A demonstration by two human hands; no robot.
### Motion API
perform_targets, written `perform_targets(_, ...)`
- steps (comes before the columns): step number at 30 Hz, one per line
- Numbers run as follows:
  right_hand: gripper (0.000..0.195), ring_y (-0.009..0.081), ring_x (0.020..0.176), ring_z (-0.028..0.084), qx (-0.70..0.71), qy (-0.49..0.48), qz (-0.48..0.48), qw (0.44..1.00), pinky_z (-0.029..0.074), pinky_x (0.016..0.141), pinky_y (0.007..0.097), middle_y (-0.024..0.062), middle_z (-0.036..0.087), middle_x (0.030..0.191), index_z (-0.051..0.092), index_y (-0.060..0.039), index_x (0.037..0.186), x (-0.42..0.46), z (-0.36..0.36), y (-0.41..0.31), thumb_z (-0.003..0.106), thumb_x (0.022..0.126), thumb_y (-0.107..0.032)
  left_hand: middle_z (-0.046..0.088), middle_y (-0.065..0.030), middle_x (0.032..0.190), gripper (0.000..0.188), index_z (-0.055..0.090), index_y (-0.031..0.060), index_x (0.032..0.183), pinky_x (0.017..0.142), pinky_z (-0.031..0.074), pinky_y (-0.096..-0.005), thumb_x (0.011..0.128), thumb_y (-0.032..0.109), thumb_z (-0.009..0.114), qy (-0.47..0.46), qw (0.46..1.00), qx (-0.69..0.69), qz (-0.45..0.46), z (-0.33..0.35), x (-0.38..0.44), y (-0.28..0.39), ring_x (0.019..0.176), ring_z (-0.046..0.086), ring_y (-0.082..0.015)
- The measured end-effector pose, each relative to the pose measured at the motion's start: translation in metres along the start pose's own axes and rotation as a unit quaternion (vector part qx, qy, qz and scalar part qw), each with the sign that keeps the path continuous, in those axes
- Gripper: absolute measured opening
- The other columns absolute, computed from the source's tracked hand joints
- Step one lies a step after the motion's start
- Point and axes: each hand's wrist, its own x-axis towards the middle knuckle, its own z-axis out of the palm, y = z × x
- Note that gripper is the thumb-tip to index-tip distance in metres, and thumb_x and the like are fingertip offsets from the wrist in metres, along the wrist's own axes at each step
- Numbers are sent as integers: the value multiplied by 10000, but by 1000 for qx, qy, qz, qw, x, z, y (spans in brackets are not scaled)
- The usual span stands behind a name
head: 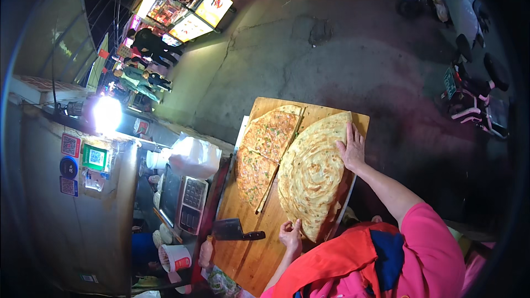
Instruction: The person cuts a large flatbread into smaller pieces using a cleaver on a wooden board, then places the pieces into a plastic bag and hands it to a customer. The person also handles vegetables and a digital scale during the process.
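Observation:
A large half-round flatbread [312, 169] lies on a wooden cutting board [244, 252], its pale, spiral-layered face up. My right hand [353, 149] holds its straight edge near the upper corner, thumb on the bread's face. At the lower end, my left hand [291, 235] has its thumb and fingertips at the bread's edge, apparently pinching it. Two wedges of topped flatbread, an upper wedge [273, 130] and a lower wedge [254, 174], sit alongside with reddish topping and green bits. A cleaver [232, 230] rests flat on the board, its black handle towards my left hand.
Left of the board stand a plastic bottle [205, 251], a white bucket [174, 258], a compartmented tray [192, 205] and a plastic bag [196, 157]. A bright lamp [107, 114] shines above the counter. Scooters [476, 103] are parked right; people and a lit stall [182, 8] stand beyond.

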Motion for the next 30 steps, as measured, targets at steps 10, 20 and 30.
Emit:
perform_targets(10, 324, 359, 1109, 540, 37, 162, -16, 986, 443, 932, 418, 190, 578, 1180, 573, -49, 1138, -19, -78, 76, 579, 843, -183, 561, -51, 746, 439, 534, 43, 1046, 507, 450, -277, 738, 181, 815, -81, 991, -101, -28, 7, -10, 42, 593, 534, -141)
perform_targets(20, 209, 354, 731, 638, -159, -321, 219, 907, 498, 642, 450, 186, 633, 706, 666, -9, 741, -338, -176, 310, 579, 755, -199, 521, -113, 976, 473, 510, 45, 1186, 783, 434, -421, 807, 244, 712, -7, 866, 270, 422, 93, -5, 46, 874, 496, -246)
perform_targets(30, 244, 285, 608, 592, -61, -225, 198, 952, 441, 563, 418, 123, 616, 651, 679, -58, 770, -394, -92, 415, 571, 808, -274, 459, -167, 1216, 523, 476, 54, 1284, 953, 344, -464, 852, 304, 630, -37, 752, 331, 569, 114, -4, 45, 1131, 421, -294)
